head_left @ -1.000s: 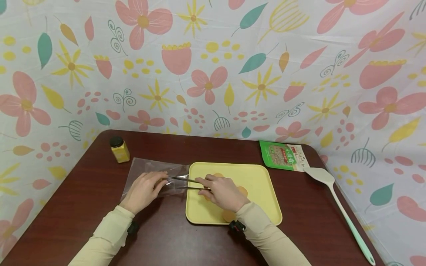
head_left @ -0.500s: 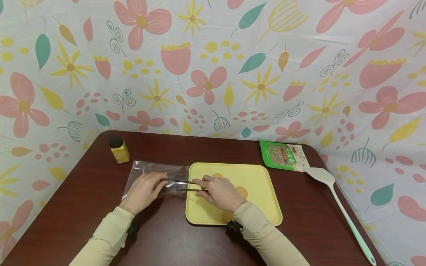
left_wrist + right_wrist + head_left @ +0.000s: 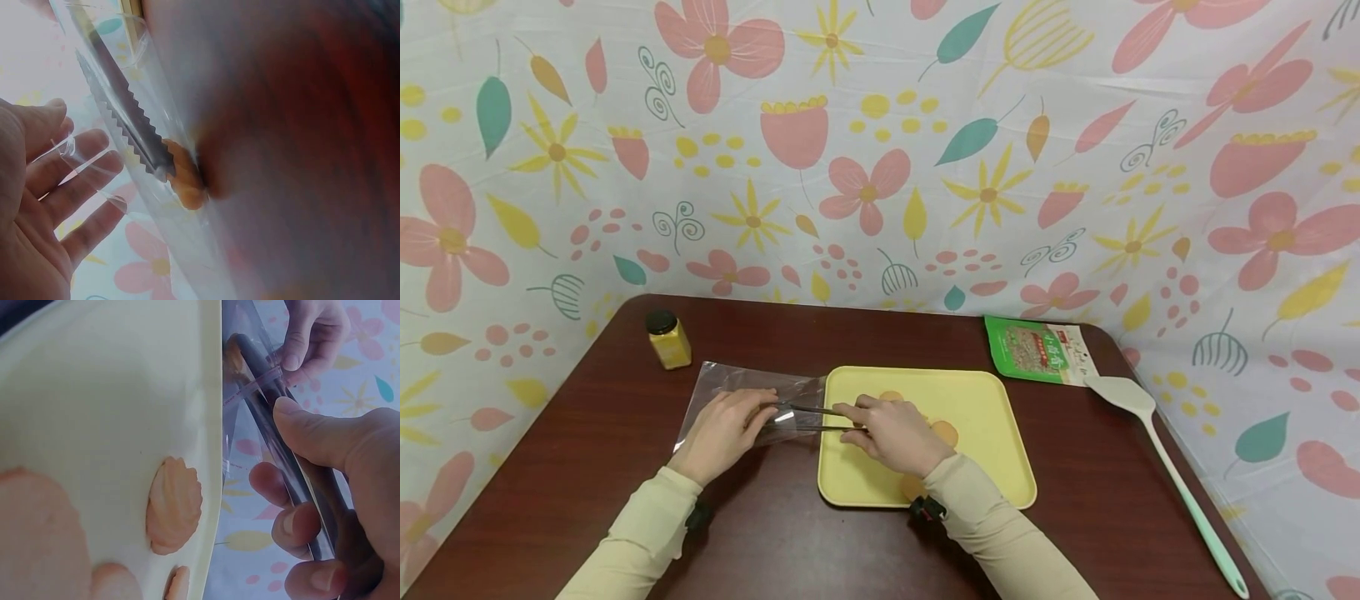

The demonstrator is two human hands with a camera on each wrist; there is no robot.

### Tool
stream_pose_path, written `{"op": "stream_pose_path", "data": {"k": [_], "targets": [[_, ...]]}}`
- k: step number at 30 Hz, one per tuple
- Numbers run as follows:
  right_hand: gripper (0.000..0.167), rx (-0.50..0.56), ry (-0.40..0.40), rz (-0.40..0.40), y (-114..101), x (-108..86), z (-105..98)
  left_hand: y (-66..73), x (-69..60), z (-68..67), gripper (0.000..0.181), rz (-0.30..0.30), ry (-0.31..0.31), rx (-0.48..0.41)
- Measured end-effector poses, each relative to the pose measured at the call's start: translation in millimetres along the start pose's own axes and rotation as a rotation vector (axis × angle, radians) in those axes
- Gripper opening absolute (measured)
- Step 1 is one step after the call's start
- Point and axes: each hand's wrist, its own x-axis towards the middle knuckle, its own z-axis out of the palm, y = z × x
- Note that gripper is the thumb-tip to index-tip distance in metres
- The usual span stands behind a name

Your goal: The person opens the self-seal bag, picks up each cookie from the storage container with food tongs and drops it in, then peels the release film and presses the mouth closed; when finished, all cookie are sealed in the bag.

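In the head view, my left hand [image 3: 721, 429] pinches the edge of a clear plastic bag [image 3: 730, 379] at its mouth. My right hand [image 3: 898, 433] grips dark metal tongs [image 3: 122, 94], thumb on one arm and fingers round the other. Their serrated tips are inside the bag, at a small golden, ridged cake like a madeleine [image 3: 187, 178]. Whether the tips still clamp it is unclear. Under my right hand lies a yellow tray [image 3: 977, 417] bearing several more such cakes [image 3: 175, 506], partly hidden by that hand.
A black-lidded jar [image 3: 670, 340] of yellow contents stands at the back left of the dark table [image 3: 775, 533]. At the back right lies a green food packet [image 3: 1037, 352]. A white spatula with a mint handle [image 3: 1180, 479] lies along the right edge. Patterned cloth [image 3: 880, 167] hangs behind.
My right hand and the tongs have shifted slightly left, a little deeper into the bag. The bag's far left part has shifted a little. My left hand stays almost in place.
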Motion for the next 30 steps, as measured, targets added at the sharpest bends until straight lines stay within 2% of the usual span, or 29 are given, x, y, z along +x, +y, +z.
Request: {"op": "stream_pose_path", "data": {"k": [7,18,24,30], "targets": [[0.042,0.019,-0.024,0.022,1,-0.5,0,0.4,-0.7,0.0,0.022,-0.008,-0.008,-0.003],[0.046,0.119,-0.024,0.072,4,-7.7,-4,-1.7,-1.5,0.8,0.02,0.013,-0.015,0.033],[0.046,0.145,-0.013,0.086,8,-20.8,-14,-1.7,-1.7,0.4,0.02,0.005,-0.01,0.031],[0.044,0.121,0.026,0.102,15,-42.5,-30,-2.1,-1.1,-0.8,0.021,0.003,-0.003,0.04]]}}
